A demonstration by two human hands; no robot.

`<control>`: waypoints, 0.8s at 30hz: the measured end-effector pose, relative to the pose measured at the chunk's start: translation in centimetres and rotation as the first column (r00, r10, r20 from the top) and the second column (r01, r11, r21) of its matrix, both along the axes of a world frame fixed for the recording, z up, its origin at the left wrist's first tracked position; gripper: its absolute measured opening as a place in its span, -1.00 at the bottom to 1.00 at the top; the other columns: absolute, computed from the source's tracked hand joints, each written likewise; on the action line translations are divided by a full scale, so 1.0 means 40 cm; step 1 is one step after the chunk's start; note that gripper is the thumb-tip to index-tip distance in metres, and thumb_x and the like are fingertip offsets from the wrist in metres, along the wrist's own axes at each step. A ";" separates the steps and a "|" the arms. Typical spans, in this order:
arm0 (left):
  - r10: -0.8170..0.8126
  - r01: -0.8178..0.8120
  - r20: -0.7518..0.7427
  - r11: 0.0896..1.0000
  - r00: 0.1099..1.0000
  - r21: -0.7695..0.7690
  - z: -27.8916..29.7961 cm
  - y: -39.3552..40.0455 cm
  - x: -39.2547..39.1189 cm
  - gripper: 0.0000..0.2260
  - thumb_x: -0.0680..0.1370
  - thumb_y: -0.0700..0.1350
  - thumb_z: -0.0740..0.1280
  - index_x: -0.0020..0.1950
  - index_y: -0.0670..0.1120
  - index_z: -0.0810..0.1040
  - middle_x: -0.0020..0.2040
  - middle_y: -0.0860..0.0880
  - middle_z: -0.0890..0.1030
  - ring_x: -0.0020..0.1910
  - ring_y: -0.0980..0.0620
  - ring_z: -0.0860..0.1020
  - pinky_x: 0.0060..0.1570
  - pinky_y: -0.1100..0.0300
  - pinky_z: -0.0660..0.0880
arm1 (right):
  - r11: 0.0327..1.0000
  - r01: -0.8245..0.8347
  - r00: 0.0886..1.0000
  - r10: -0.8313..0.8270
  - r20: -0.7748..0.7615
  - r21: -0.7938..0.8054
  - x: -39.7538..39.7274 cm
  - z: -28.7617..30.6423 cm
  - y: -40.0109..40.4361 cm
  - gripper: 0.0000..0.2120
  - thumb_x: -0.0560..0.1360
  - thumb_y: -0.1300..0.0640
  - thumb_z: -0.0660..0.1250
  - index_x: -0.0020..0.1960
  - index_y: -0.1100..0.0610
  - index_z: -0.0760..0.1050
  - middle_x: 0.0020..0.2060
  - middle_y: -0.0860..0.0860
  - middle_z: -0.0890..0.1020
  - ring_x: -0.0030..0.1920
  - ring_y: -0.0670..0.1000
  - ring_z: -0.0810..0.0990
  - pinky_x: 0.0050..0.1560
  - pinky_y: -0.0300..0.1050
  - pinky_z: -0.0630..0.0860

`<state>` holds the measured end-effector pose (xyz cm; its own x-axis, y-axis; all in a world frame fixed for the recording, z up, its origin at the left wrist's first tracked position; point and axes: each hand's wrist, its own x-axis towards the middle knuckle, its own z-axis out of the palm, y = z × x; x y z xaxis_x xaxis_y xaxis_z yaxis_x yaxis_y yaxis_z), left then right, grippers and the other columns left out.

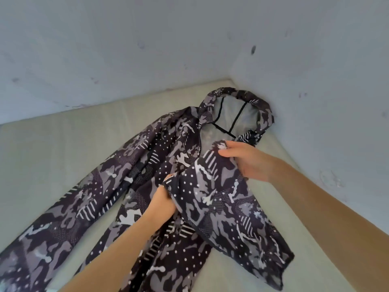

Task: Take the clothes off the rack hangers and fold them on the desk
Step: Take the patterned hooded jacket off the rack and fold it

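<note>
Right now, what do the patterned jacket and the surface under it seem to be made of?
The jacket looks like thin, light synthetic fabric with a matte printed camouflage pattern; it drapes and creases softly, and the hood lining looks pale and mesh-like. The desk surface seems smooth, pale and matte, perhaps laminate or painted board; its material is uncertain.

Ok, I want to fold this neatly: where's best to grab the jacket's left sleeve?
Probably at the far cuff end of the sleeve, coming from the left. It lies flat and stretched out over the desk, away from both hands, so lifting its end would fold it across the jacket.
</note>
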<state>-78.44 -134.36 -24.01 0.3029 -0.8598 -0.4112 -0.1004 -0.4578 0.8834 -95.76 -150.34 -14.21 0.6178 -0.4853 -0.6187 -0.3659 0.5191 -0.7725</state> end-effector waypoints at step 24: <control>-0.072 0.481 0.829 0.841 0.554 -0.248 -0.118 -0.014 0.201 -0.75 0.31 -0.42 0.47 -0.15 -0.13 0.59 0.04 -0.02 0.57 0.04 0.04 0.49 0.04 0.21 0.46 | 0.139 -0.654 0.722 -0.181 -0.668 -0.744 0.163 -0.348 -0.018 -0.52 0.59 -0.12 0.08 0.42 0.11 0.23 0.09 0.06 0.46 -0.04 0.04 0.54 -0.33 -0.08 0.57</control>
<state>-70.41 -134.93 -28.74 0.0341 -0.9655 0.2583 -0.8759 0.0956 0.4730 -89.25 -151.05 -28.13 0.6228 -0.7813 -0.0405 -0.7788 -0.6142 -0.1278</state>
